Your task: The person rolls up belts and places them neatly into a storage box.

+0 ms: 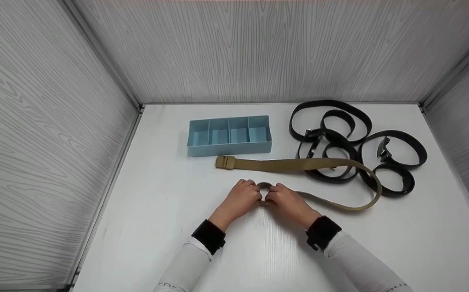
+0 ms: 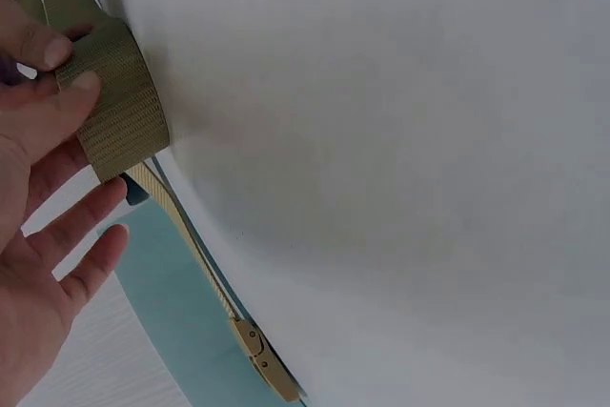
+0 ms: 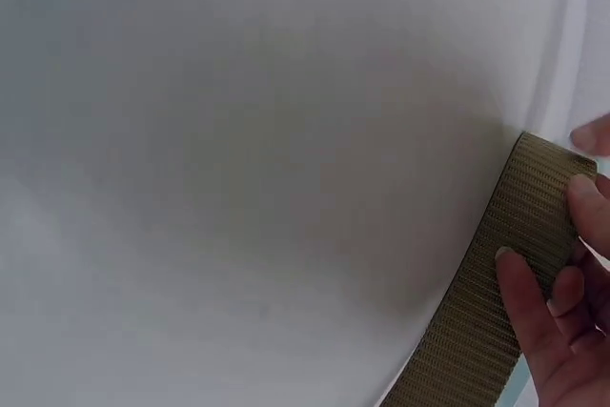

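A tan webbing belt (image 1: pixel 291 165) stands on edge in a long curve, its tan buckle (image 1: pixel 224 162) lying at the left end near the box. The other end bends into a small loop (image 1: pixel 264 185) between the two hands. At the loop's left side my left hand (image 1: pixel 241 198) pinches the webbing (image 2: pixel 124 107) between thumb and fingers, the lower fingers spread. My right hand (image 1: pixel 289 203) holds the loop's right side, with thumb and fingers on the strap (image 3: pixel 529 207). Part of the loop is hidden behind the fingers.
Beyond the buckle stands a blue box (image 1: pixel 229 148) with several compartments. Black belts with metal buckles lie in loose coils at the right, one black belt (image 1: pixel 332 103) at the back and another (image 1: pixel 411 142) farther right. Grey panels (image 1: pixel 238 52) wall in the white table (image 1: pixel 157 227).
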`<control>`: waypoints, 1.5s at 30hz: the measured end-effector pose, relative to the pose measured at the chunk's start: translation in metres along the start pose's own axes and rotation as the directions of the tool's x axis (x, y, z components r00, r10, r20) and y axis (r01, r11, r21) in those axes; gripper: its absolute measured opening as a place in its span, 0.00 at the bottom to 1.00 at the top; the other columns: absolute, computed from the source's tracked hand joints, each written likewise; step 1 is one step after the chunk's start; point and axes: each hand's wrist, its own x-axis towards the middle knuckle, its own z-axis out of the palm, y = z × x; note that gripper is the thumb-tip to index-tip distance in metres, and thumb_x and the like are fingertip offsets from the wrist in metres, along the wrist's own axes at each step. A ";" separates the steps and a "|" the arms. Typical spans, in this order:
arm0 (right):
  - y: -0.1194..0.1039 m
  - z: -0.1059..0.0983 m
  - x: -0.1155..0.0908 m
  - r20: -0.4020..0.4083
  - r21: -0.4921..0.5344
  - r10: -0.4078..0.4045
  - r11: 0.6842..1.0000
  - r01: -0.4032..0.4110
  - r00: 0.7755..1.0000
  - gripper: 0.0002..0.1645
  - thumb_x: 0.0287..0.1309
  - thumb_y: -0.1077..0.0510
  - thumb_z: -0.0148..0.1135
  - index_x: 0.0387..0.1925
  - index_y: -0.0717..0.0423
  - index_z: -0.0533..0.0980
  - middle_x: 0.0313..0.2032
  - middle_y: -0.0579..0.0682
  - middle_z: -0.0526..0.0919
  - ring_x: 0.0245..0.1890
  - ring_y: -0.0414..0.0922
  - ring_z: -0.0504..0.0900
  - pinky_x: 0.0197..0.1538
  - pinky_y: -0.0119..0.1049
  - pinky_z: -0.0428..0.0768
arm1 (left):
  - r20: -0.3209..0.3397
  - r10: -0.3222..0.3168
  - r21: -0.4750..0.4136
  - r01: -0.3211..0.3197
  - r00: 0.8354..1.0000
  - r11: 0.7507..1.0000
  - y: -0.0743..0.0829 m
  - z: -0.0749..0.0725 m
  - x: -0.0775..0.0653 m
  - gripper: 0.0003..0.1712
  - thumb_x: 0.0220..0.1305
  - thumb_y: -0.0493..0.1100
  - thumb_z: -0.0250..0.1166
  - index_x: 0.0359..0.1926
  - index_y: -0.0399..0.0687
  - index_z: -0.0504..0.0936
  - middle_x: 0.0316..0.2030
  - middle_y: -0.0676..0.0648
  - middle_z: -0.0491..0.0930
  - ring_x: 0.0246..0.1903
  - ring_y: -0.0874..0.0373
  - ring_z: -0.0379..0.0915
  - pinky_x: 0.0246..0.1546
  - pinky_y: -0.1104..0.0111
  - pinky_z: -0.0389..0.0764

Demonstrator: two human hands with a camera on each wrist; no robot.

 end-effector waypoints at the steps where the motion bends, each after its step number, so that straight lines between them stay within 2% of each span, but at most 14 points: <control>1: 0.000 0.000 -0.001 -0.005 0.009 -0.001 1.000 0.001 1.000 0.06 0.54 0.69 0.68 0.33 0.57 0.85 0.34 0.49 0.82 0.36 0.47 0.76 0.39 0.37 0.78 | 0.005 0.008 -0.007 -0.008 1.000 1.000 -0.001 0.000 0.001 0.04 0.61 0.44 0.69 0.32 0.54 0.90 0.32 0.55 0.83 0.41 0.57 0.75 0.42 0.64 0.73; 6: 0.006 -0.003 -0.003 -0.046 -0.022 -0.017 1.000 0.016 0.999 0.07 0.50 0.68 0.71 0.32 0.56 0.85 0.39 0.50 0.82 0.37 0.48 0.76 0.36 0.39 0.78 | 0.023 0.025 -0.095 -0.022 0.999 0.995 -0.011 -0.001 0.001 0.04 0.57 0.40 0.71 0.31 0.54 0.91 0.32 0.55 0.84 0.40 0.57 0.76 0.42 0.65 0.74; 9: 0.007 -0.003 -0.001 -0.047 -0.045 -0.039 0.998 0.037 0.998 0.08 0.50 0.70 0.69 0.32 0.56 0.84 0.39 0.50 0.82 0.36 0.48 0.76 0.36 0.38 0.77 | 0.026 0.014 -0.101 -0.011 1.000 0.995 -0.013 -0.001 0.000 0.03 0.57 0.41 0.71 0.31 0.54 0.91 0.32 0.54 0.84 0.42 0.57 0.76 0.43 0.64 0.73; 12: 0.005 -0.001 0.002 -0.045 -0.014 -0.044 0.999 0.043 0.998 0.09 0.51 0.73 0.66 0.30 0.58 0.83 0.36 0.51 0.80 0.36 0.49 0.76 0.38 0.38 0.77 | 0.020 -0.011 -0.064 0.012 1.000 0.998 -0.011 -0.002 0.000 0.02 0.58 0.42 0.71 0.31 0.54 0.90 0.32 0.53 0.83 0.43 0.56 0.76 0.43 0.62 0.74; 16: 0.000 0.003 0.007 -0.036 0.049 -0.031 0.998 0.032 0.999 0.05 0.56 0.69 0.64 0.33 0.59 0.83 0.35 0.52 0.78 0.36 0.48 0.77 0.39 0.38 0.77 | 0.019 -0.028 -0.051 0.029 0.999 0.998 -0.006 -0.002 0.001 0.04 0.61 0.43 0.69 0.31 0.51 0.89 0.32 0.50 0.83 0.45 0.53 0.77 0.43 0.61 0.76; 20: 0.000 0.003 0.007 -0.033 0.085 -0.024 0.996 0.027 0.999 0.05 0.57 0.68 0.65 0.35 0.59 0.84 0.38 0.52 0.78 0.39 0.48 0.77 0.42 0.39 0.77 | 0.033 -0.008 -0.131 0.012 0.999 0.991 -0.008 -0.001 0.002 0.04 0.60 0.40 0.69 0.32 0.50 0.90 0.32 0.50 0.85 0.48 0.50 0.78 0.49 0.61 0.76; 24: 0.006 0.001 0.003 -0.056 0.025 -0.037 0.999 0.039 0.998 0.07 0.54 0.69 0.68 0.34 0.57 0.85 0.41 0.52 0.80 0.39 0.50 0.77 0.41 0.40 0.77 | 0.067 -0.005 -0.246 0.021 0.998 0.969 -0.016 -0.001 0.001 0.03 0.56 0.38 0.72 0.32 0.49 0.91 0.32 0.51 0.86 0.54 0.50 0.76 0.56 0.59 0.73; 27: 0.008 0.001 0.003 -0.050 -0.047 -0.052 0.998 0.050 0.997 0.06 0.55 0.67 0.68 0.34 0.54 0.85 0.41 0.51 0.81 0.37 0.50 0.76 0.39 0.40 0.77 | 0.081 -0.005 -0.254 0.026 0.997 0.967 -0.019 -0.001 0.001 0.03 0.57 0.38 0.72 0.32 0.49 0.90 0.33 0.51 0.86 0.56 0.50 0.75 0.57 0.57 0.73; 30: 0.007 0.002 0.004 -0.048 -0.044 -0.044 0.998 0.042 0.998 0.06 0.57 0.66 0.66 0.34 0.54 0.85 0.37 0.50 0.79 0.35 0.49 0.75 0.38 0.39 0.75 | 0.065 -0.023 -0.197 0.036 0.998 0.980 -0.016 -0.001 0.001 0.03 0.59 0.38 0.70 0.33 0.48 0.90 0.34 0.51 0.85 0.50 0.53 0.78 0.49 0.59 0.77; 34: 0.000 0.008 0.007 -0.073 -0.025 -0.025 0.999 0.023 0.997 0.04 0.55 0.66 0.68 0.33 0.56 0.84 0.31 0.50 0.77 0.32 0.48 0.75 0.34 0.39 0.74 | 0.019 -0.049 -0.113 0.051 0.999 0.992 -0.007 0.000 -0.001 0.04 0.60 0.36 0.68 0.31 0.49 0.88 0.32 0.53 0.84 0.35 0.56 0.80 0.37 0.62 0.77; 37: -0.002 0.010 0.005 -0.086 -0.022 -0.040 0.999 0.038 0.995 0.04 0.53 0.66 0.70 0.32 0.58 0.84 0.31 0.50 0.77 0.32 0.48 0.76 0.34 0.38 0.75 | 0.002 -0.028 -0.104 0.028 1.000 0.994 -0.004 0.001 -0.002 0.05 0.59 0.37 0.68 0.30 0.48 0.88 0.29 0.53 0.83 0.31 0.56 0.78 0.35 0.64 0.77; 42: 0.006 0.002 -0.001 -0.091 -0.011 -0.080 0.997 0.079 0.993 0.07 0.51 0.67 0.71 0.33 0.57 0.85 0.37 0.51 0.79 0.36 0.49 0.76 0.37 0.39 0.76 | -0.001 0.012 -0.192 -0.012 1.000 0.981 -0.009 0.001 -0.002 0.04 0.58 0.35 0.68 0.30 0.46 0.89 0.30 0.51 0.84 0.33 0.57 0.78 0.38 0.67 0.77; 45: 0.009 0.001 -0.001 -0.085 -0.025 -0.078 0.997 0.076 0.993 0.06 0.53 0.67 0.69 0.33 0.56 0.84 0.39 0.52 0.79 0.37 0.49 0.76 0.39 0.39 0.76 | 0.003 0.000 -0.251 0.001 1.000 0.968 -0.012 0.001 -0.001 0.04 0.59 0.34 0.68 0.31 0.45 0.89 0.31 0.50 0.84 0.36 0.56 0.79 0.42 0.67 0.77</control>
